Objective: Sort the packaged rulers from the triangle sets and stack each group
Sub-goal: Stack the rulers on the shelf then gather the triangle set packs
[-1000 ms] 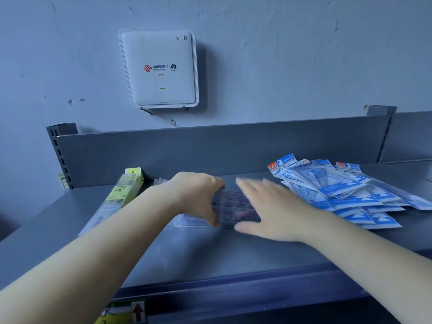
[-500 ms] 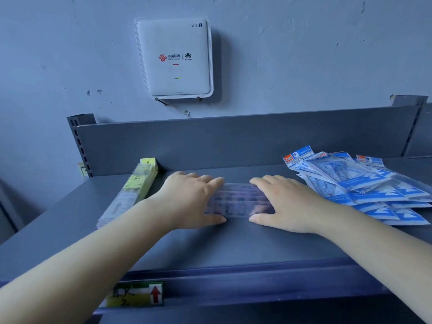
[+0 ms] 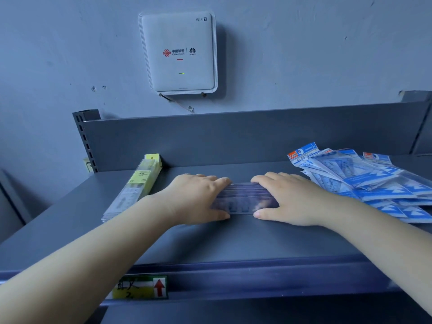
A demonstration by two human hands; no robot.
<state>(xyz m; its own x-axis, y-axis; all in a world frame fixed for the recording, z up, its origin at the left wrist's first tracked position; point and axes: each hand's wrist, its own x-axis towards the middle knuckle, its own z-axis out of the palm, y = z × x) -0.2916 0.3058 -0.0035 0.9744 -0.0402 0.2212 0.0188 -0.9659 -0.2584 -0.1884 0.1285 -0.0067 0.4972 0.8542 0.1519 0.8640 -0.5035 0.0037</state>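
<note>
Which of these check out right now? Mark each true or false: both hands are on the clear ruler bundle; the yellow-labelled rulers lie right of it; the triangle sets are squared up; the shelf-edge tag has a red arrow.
1. Left hand and right hand both grip the clear ruler bundle: true.
2. Yellow-labelled rulers lie right of it: false, left.
3. Triangle sets are squared up: false, a loose fanned pile.
4. Shelf-edge tag has a red arrow: true.

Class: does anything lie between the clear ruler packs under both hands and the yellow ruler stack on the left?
Nothing visible does. Bare shelf separates the ruler packs, gripped by the left hand and right hand, from the yellow stack.
</note>
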